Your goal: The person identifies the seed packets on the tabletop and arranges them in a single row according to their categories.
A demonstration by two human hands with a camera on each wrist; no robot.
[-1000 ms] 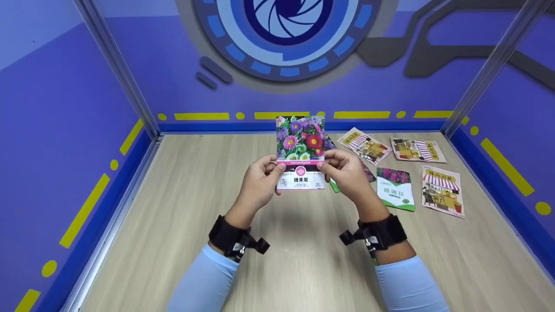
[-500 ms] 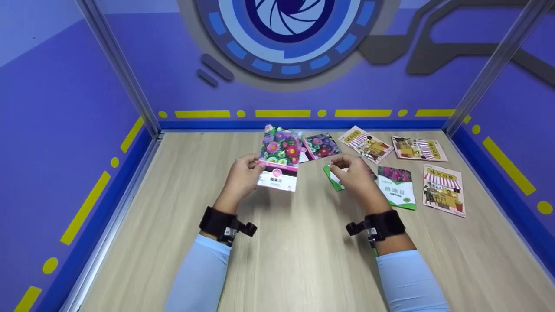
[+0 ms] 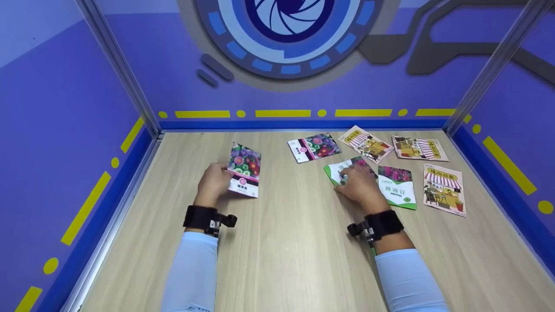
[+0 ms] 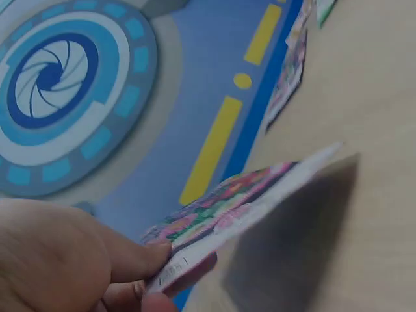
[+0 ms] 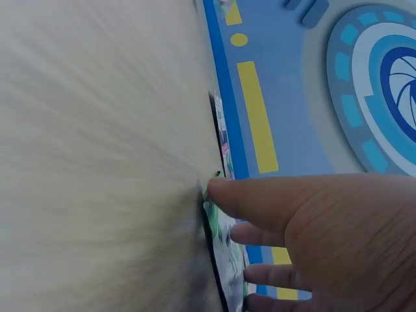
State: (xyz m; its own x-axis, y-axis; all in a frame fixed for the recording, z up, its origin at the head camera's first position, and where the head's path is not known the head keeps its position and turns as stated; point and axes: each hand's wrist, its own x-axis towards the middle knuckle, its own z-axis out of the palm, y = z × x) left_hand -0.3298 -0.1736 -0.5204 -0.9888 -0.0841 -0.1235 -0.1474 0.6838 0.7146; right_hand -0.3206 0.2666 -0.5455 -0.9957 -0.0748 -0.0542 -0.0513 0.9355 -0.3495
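A purple-blue back wall point(image 3: 143, 78) is standing behind a pale wooden table point(image 3: 282, 260), on which the work is spreading. A light-blue left sleeve point(image 3: 190, 273) and a matching right sleeve point(image 3: 409, 277) are covering the forearms.

The left hand point(image 3: 213, 184) is pinching the edge of a pink-banded flower packet point(image 3: 245, 173) between thumb and fingers. That packet is tilting over the left half of the table, well apart from the others, and is casting a shadow; whether a corner is touching the wood, the pictures are not showing. The right hand point(image 3: 359, 184) is resting its fingertips on a green-edged packet point(image 3: 334, 170), thumb and fingers standing a little apart; one cannot tell whether they are gripping it.

5 more packets are lying about to the right: a second pink-banded packet point(image 3: 314, 147) near the back, a second green-edged packet point(image 3: 396, 187) just beside the right hand, and 3 shopfront packets point(image 3: 444, 189) farther right.

As a judgement, the work is looking unfinished: only 1 of 7 packets is clearly being held away from the group, it is not yet lying flat, and 6 are remaining on the right.
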